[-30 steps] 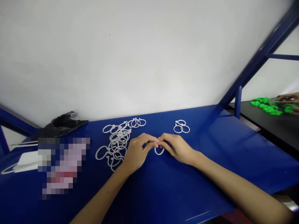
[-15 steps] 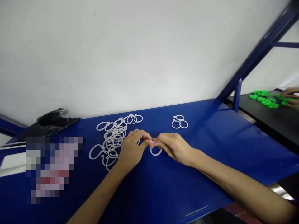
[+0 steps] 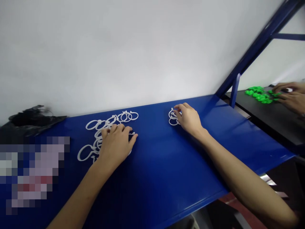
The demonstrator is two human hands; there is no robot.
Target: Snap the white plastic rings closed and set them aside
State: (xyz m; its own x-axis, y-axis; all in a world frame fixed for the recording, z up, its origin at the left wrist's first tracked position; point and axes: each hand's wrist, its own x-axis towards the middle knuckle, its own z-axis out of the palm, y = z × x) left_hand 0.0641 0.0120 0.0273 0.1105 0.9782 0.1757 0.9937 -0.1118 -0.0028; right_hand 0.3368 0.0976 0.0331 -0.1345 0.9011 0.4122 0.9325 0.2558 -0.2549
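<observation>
My left hand (image 3: 116, 142) lies palm down on a loose pile of white plastic rings (image 3: 95, 125) at the left of the blue table (image 3: 162, 159), fingers stretched out over them. My right hand (image 3: 189, 119) has reached to the far side. Its fingertips are pinched on a white ring at a small group of white rings (image 3: 172, 118). The hand hides part of that group.
A crumpled black bag (image 3: 30, 119) lies at the far left against the white wall. A blue frame post (image 3: 234, 90) stands at the table's right end. Beyond it, another person's hands (image 3: 289, 93) handle green parts (image 3: 258, 93) on a black table.
Both hands were together at the middle pinching one white ring. They have parted: the left went onto the pile, the right carried the ring to the small group at the back.
</observation>
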